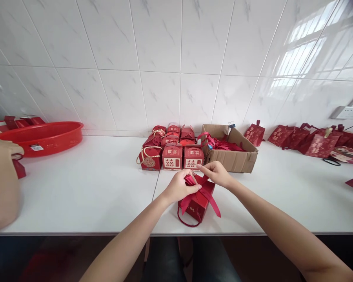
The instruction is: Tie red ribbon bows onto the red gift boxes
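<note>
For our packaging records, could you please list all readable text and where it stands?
"歡喜": on the front middle box, front right box and two boxes behind.
"囍": on the two pale labels.
Too small or blurred: tub sticker, plus markings on the rope-handled box, ribboned box and right-hand packages.

This looks like a gift-packing workroom. A long white table (100,196) runs along a shiny tiled wall (159,43). Red gift boxes (172,158) stand in rows, beside a cardboard box (235,163) of red ribbons (228,145). Part of another person (1,188) shows at left.
</note>
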### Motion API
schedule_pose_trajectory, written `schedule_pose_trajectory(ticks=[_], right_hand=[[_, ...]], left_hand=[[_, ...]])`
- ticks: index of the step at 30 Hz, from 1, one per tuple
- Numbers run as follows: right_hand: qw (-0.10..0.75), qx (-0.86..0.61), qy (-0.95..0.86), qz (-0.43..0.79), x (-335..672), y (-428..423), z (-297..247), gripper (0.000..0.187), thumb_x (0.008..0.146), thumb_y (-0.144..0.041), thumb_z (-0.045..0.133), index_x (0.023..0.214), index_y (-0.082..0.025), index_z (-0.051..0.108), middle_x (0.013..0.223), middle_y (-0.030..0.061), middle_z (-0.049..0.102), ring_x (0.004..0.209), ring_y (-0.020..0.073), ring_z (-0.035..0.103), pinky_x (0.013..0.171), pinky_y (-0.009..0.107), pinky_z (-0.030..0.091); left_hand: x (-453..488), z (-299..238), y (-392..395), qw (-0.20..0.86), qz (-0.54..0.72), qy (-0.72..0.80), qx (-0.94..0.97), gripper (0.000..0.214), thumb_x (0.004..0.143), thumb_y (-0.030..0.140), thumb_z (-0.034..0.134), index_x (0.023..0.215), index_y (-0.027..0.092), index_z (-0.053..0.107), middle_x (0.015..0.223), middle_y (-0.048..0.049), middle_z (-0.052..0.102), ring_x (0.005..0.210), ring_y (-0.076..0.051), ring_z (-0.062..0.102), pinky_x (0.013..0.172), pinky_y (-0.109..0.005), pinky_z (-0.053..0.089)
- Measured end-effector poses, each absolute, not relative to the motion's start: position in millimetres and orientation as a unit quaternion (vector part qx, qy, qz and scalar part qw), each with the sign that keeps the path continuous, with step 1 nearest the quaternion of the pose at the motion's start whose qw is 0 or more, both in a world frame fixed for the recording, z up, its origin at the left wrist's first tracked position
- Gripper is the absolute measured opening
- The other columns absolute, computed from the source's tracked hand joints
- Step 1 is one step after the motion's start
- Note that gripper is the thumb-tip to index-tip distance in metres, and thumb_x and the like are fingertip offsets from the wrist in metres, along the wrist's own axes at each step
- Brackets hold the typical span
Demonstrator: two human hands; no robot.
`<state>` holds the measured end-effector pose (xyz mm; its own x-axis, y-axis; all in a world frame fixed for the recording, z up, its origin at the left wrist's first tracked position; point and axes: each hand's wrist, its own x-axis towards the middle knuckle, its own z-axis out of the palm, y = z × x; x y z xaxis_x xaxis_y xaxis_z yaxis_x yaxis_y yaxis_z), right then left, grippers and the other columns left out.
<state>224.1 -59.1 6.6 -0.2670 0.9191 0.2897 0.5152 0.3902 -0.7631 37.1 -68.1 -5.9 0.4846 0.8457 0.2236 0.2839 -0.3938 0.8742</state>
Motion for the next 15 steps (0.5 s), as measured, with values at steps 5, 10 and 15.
schedule_pose_trajectory(ticks=[5, 10, 15], right_hand=[[0.416, -0.501, -0.709, 0.271, 221.8, -60.3, -3.0, 0.058, 0.084, -0.061, 0.043, 0.052, -0.020, 0.017, 0.054, -0.0042, 0.015, 0.052, 0.0074, 0.014, 0.048, 0.026, 0.012], [0.421, -0.483, -0.701, 0.313, 219.5, -69.2, -8.9, 0.051, 0.080, -0.058, 0.053, 0.056, -0.019, 0.029, 0.056, -0.0045, 0.026, 0.053, 0.0076, 0.026, 0.048, 0.023, 0.021], [0.435, -0.438, -0.702, 0.354, 224.8, -77.6, -5.3, 0.040, 0.074, -0.049, 0.067, 0.064, -0.017, 0.046, 0.066, -0.0019, 0.045, 0.061, 0.0095, 0.040, 0.056, 0.023, 0.034]], left_hand=[[39.8, -9.3, -67.6, 0.384, 0.356, 0.380, 0.763, 0.031, 0.068, 0.033, 0.070, 0.071, 0.020, 0.042, 0.064, 0.0049, 0.048, 0.062, -0.012, 0.046, 0.061, -0.025, 0.037], [37.0, -11.6, -68.2, 0.403, 0.382, 0.354, 0.753, 0.031, 0.072, 0.036, 0.068, 0.067, 0.019, 0.042, 0.069, 0.0027, 0.049, 0.067, -0.013, 0.048, 0.065, -0.026, 0.039], [29.7, -9.4, -69.2, 0.501, 0.407, 0.286, 0.708, 0.031, 0.084, 0.041, 0.051, 0.065, 0.018, 0.044, 0.077, -0.0019, 0.055, 0.078, -0.015, 0.052, 0.077, -0.029, 0.041]])
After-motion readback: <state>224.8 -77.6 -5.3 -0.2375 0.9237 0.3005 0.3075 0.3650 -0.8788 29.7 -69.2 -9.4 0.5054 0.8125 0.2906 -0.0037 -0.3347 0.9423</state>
